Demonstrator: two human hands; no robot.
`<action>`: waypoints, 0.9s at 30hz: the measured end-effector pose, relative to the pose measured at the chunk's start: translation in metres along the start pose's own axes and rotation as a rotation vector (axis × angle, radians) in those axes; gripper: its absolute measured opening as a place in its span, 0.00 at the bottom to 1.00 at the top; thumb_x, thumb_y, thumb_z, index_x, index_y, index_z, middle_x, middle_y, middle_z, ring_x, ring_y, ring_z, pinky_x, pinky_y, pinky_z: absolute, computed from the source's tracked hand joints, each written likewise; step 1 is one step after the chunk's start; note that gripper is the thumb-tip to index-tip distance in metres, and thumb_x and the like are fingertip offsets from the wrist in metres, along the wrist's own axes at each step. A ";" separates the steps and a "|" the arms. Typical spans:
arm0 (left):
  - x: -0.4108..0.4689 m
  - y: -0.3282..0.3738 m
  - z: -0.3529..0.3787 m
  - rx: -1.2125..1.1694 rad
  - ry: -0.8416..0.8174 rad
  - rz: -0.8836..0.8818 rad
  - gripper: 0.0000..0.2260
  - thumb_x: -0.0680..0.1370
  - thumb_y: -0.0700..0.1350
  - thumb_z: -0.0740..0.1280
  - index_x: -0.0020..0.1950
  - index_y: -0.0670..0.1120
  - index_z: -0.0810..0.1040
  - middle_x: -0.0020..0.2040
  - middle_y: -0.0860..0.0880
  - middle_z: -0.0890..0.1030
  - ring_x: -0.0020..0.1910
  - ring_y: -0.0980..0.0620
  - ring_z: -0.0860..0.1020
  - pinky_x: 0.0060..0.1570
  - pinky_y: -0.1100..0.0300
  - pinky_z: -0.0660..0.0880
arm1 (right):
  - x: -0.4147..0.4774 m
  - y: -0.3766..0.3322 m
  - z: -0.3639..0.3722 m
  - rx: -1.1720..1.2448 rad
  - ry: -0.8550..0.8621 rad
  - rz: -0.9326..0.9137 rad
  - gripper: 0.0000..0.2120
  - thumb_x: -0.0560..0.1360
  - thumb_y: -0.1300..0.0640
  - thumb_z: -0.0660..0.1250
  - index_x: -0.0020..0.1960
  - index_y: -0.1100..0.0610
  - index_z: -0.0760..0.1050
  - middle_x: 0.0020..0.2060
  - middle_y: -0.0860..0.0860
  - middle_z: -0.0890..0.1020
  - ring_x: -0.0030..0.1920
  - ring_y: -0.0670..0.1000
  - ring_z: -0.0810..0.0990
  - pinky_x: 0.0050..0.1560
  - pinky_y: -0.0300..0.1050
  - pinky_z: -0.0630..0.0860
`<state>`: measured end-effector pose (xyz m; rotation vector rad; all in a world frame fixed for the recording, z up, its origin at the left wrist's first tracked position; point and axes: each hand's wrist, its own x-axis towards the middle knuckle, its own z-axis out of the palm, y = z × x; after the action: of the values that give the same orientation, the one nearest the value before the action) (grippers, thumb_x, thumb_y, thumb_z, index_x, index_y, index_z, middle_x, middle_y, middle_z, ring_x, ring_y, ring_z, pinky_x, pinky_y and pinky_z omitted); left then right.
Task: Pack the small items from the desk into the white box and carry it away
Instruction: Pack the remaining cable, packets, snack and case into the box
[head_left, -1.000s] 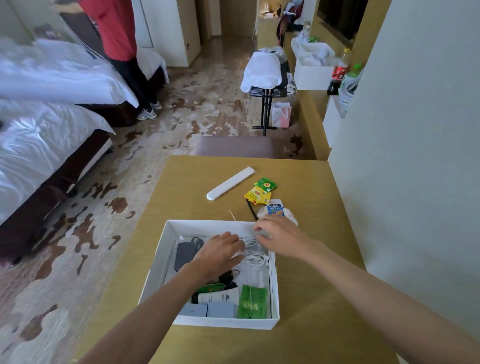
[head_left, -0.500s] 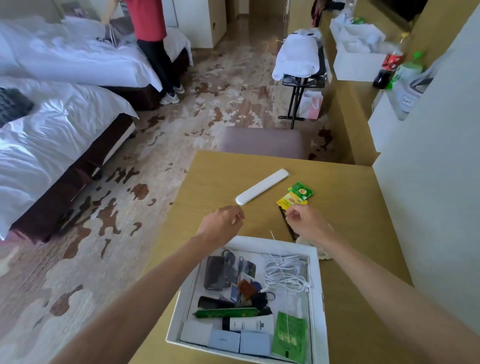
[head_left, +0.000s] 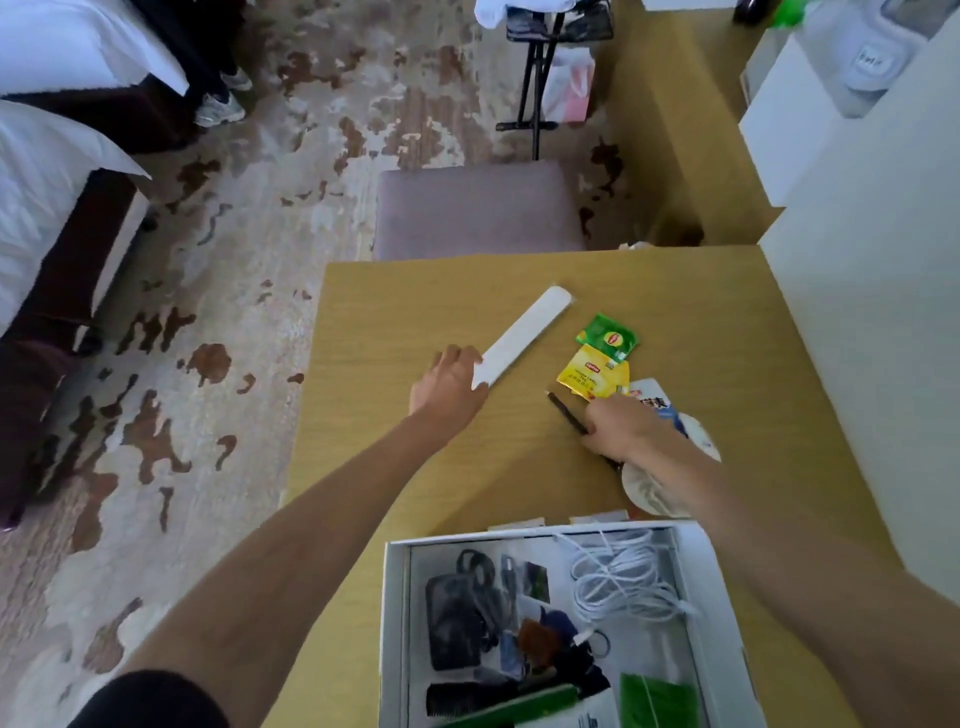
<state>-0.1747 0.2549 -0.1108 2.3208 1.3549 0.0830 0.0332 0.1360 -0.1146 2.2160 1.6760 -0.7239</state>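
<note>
Grips white case (head_left: 524, 335) with left hand (head_left: 449, 382) — pinches black pen (head_left: 565, 411) with right hand (head_left: 623, 428), seven o'clock from yellow Lipton sachet (head_left: 592, 374) and green Lipton sachet (head_left: 608, 338).

Both bare arms stretch forward. The left hand (head_left: 449, 384) pinches the near end of the white case (head_left: 524, 335). The right hand (head_left: 623, 428) lies knuckles-up, its fingers tucked out of sight.

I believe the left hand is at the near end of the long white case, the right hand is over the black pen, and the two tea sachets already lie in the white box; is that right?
Not quite: the head view shows the yellow sachet and green sachet lying on the desk, outside the white box. The rest holds.
</note>
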 end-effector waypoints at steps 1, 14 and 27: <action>0.011 0.000 0.002 0.037 -0.004 -0.004 0.18 0.77 0.50 0.66 0.65 0.48 0.69 0.64 0.48 0.72 0.63 0.46 0.70 0.48 0.48 0.73 | 0.002 -0.001 0.000 0.049 -0.017 -0.008 0.11 0.73 0.50 0.68 0.38 0.57 0.75 0.36 0.54 0.79 0.40 0.54 0.80 0.35 0.46 0.74; 0.015 0.023 0.027 -0.245 -0.086 -0.190 0.23 0.71 0.45 0.72 0.64 0.47 0.71 0.61 0.45 0.75 0.59 0.44 0.74 0.52 0.50 0.75 | -0.041 0.012 -0.011 1.179 0.100 0.045 0.10 0.70 0.52 0.63 0.31 0.52 0.69 0.23 0.47 0.69 0.24 0.48 0.70 0.25 0.39 0.70; -0.187 0.038 -0.070 -0.413 0.200 -0.025 0.25 0.71 0.44 0.74 0.66 0.54 0.74 0.55 0.55 0.74 0.53 0.52 0.74 0.50 0.57 0.71 | -0.165 -0.033 -0.070 0.869 0.514 -0.369 0.13 0.77 0.50 0.52 0.36 0.53 0.64 0.20 0.46 0.70 0.20 0.44 0.65 0.22 0.40 0.64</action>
<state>-0.2595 0.1064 -0.0006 1.9864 1.3124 0.5469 -0.0163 0.0458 0.0357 2.8679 2.3923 -1.2389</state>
